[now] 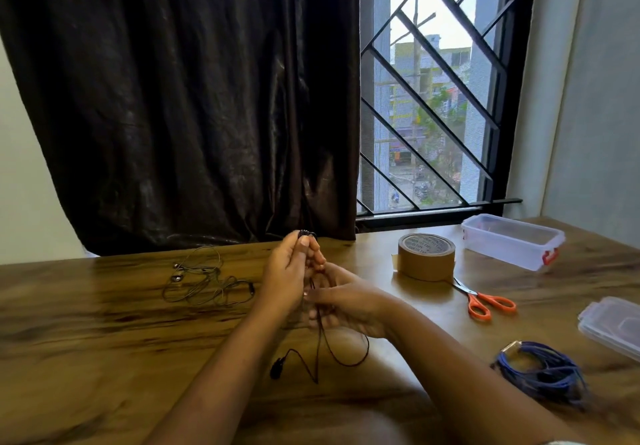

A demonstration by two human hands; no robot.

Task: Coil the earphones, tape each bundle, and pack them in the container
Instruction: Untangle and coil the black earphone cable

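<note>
Head view looks down on a wooden table (104, 323) set against a dark curtain (180, 98) and a barred window (433, 98). Near the middle, both hands are raised a little above the tabletop and work the black earphones (325, 347). The left hand (287, 271) pinches a small coil of the black cable between thumb and fingertips, and the loops stick out just above its fingers. The right hand (346, 300), just beside and below it, has its fingers curled around the loose run of the same cable. From there the cable hangs down and trails in a loop over the table toward the person, ending in a small dark piece that lies on the wood. Left of the hands, a grey pair of earphones (204, 281) lies uncoiled in loose loops. To the right stands a roll of brown tape (426, 252), with orange-handled scissors (485, 300) just in front of it. The clear plastic container (512, 240) sits open behind the tape near the window, well apart from its lid (613, 323) at the right edge. A blue bundle of cable (543, 372) lies close to the lid
</note>
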